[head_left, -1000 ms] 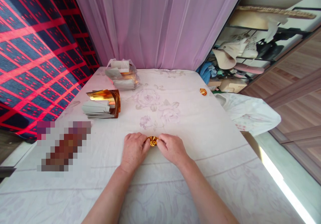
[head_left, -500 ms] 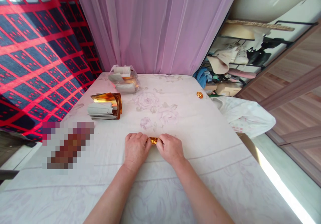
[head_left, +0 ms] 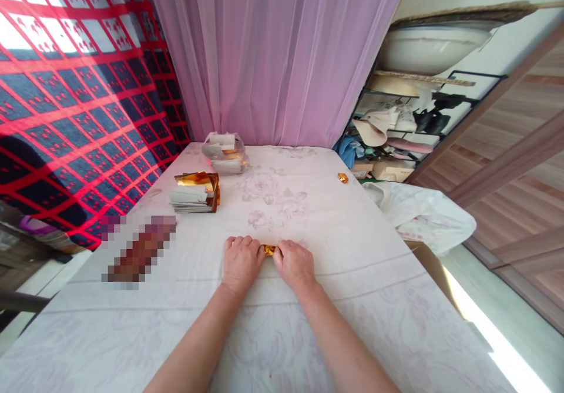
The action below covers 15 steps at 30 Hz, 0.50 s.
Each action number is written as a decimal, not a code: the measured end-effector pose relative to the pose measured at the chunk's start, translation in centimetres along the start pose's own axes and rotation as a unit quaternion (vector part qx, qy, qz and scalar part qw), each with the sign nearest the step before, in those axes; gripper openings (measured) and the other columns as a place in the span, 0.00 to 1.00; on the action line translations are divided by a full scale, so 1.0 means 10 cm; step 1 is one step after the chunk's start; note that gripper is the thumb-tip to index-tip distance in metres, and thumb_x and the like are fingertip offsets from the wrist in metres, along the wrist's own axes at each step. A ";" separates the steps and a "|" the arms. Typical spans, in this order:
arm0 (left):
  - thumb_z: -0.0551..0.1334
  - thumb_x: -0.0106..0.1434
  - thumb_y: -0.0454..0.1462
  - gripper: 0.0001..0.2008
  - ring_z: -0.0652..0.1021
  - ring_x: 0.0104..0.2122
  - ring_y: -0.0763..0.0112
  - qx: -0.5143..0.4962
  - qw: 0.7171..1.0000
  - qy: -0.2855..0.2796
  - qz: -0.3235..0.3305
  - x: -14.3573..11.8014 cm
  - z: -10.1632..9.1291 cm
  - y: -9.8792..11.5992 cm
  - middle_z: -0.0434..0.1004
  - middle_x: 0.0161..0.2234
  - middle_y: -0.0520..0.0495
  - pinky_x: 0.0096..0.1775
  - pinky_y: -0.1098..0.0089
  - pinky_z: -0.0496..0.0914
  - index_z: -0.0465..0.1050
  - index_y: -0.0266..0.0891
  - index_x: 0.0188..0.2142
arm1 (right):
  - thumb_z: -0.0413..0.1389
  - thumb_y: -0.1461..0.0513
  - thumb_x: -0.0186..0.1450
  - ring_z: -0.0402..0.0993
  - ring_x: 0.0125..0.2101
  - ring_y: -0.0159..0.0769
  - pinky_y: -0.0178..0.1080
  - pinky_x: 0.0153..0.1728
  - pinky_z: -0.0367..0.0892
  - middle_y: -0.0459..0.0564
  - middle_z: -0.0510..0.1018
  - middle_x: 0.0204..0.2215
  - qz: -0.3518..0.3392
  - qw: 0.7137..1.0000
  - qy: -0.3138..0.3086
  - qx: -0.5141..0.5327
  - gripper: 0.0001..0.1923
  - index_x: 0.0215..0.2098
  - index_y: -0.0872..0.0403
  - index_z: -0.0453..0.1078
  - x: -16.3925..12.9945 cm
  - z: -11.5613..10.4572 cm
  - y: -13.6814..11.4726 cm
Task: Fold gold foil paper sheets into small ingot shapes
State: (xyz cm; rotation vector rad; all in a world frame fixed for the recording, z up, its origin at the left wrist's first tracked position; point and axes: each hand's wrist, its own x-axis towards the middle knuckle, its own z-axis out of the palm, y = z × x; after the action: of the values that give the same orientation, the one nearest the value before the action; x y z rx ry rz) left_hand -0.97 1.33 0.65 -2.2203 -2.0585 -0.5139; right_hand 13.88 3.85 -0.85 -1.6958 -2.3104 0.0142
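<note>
A small piece of gold foil paper spans the gap between my hands, low over the cloth-covered table. My left hand grips its left end, fingers closed and knuckles up. The right end is pinched by my right hand, also closed. Fingertips and both ends of the foil are hidden. Farther off to the left lies a folded-over stack of gold foil sheets with pale backs. A small crumpled-looking folded gold piece rests by the table's far right edge.
A clear plastic bag of more foil sheets sits at the far left. A blurred-out reddish object lies near the left edge. A purple curtain hangs behind the table. A white plastic bag and loaded shelves stand at the right.
My view has shifted slightly, so the surroundings appear moved. Both hands keep hold of the gold foil paper, and slightly less of it shows between them.
</note>
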 end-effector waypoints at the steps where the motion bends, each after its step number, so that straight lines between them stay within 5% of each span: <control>1: 0.55 0.66 0.37 0.14 0.75 0.35 0.59 0.000 1.000 0.000 -0.001 0.00 0.01 0.00 0.77 0.30 0.43 0.43 0.57 0.59 0.74 0.39 0.26 | 0.49 0.63 0.67 0.73 0.28 0.34 0.36 0.27 0.54 0.50 0.79 0.29 0.000 1.000 0.000 -0.002 0.12 0.31 0.53 0.73 0.00 0.01 0.00; 11: 0.56 0.65 0.36 0.12 0.75 0.34 0.59 0.007 1.000 -0.015 0.016 -0.04 0.05 0.00 0.77 0.30 0.42 0.43 0.56 0.59 0.73 0.39 0.26 | 0.49 0.61 0.69 0.74 0.31 0.35 0.35 0.29 0.58 0.49 0.79 0.32 0.002 1.000 -0.005 -0.011 0.11 0.33 0.52 0.74 -0.03 0.04 0.05; 15: 0.56 0.65 0.36 0.08 0.74 0.36 0.58 0.003 1.000 -0.017 0.011 -0.06 0.08 -0.02 0.77 0.33 0.42 0.43 0.57 0.59 0.74 0.39 0.33 | 0.50 0.62 0.68 0.74 0.33 0.35 0.35 0.31 0.61 0.49 0.79 0.35 -0.011 1.000 -0.006 0.011 0.10 0.40 0.50 0.74 -0.05 0.05 0.08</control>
State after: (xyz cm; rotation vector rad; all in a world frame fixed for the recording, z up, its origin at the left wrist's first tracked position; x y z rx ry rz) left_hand -1.03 0.98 -0.30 -2.2615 -2.0463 -0.4718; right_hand 14.62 3.67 -1.57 -1.6630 -2.3290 0.0453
